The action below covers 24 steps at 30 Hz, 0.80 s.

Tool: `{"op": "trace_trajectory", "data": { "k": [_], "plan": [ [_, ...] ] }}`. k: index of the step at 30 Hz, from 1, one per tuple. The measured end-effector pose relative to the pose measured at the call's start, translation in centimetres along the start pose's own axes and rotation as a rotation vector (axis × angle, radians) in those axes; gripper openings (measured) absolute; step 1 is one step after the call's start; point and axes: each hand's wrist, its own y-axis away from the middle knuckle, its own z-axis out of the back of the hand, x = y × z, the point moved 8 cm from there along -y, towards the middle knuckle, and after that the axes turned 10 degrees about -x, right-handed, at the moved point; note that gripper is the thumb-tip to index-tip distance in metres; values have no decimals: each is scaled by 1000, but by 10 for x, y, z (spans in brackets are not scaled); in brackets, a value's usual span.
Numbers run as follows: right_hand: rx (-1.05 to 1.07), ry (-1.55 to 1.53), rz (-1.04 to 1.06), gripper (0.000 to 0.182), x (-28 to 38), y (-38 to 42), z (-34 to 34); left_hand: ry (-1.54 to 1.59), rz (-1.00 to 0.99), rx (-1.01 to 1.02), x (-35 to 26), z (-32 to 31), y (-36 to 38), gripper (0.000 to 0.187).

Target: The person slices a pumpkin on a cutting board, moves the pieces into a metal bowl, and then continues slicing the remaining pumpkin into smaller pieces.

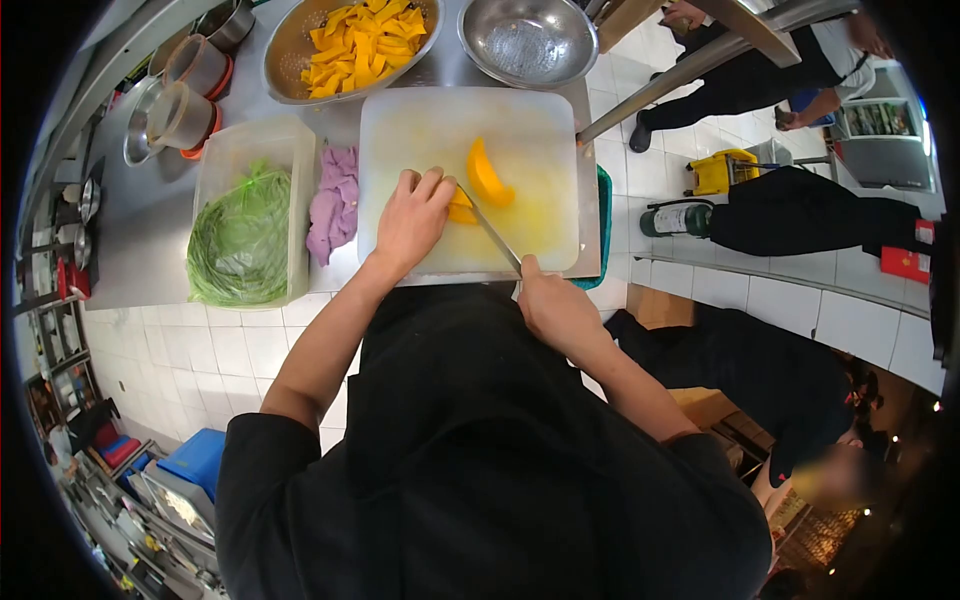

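My right hand [558, 308] is closed round the handle of a knife [497, 236], low on the white cutting board [400, 120]. The blade slants up and left to an orange-yellow slice [462, 209] that looks like mango or squash. My left hand [415, 215] presses that slice to the board with bent fingers, right beside the blade. Its far end is hidden under my fingers. A larger curved wedge [486, 175] of the same flesh lies on the board just above the blade. Yellow juice stains the board around them.
Behind the board stand a metal colander [282, 75] of cut yellow pieces and a metal bowl [528, 42]. Left are a purple cloth [333, 205] and a plastic tub [303, 190] with bagged greens [240, 235]. Other people [740, 370] are at the right, near a fire extinguisher [677, 219].
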Motion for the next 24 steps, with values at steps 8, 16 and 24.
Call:
{"op": "trace_trajectory", "data": {
  "k": [8, 16, 24],
  "plan": [
    [-141, -54, 45, 18, 9, -75, -32, -12, 15, 20, 2, -1, 1, 32],
    [-180, -93, 75, 25, 11, -66, -47, 26, 32, -19, 5, -2, 3, 36],
    [-93, -93, 63, 24, 15, -56, -26, 52, 70, -20, 11, 4, 6, 37]
  ]
}}
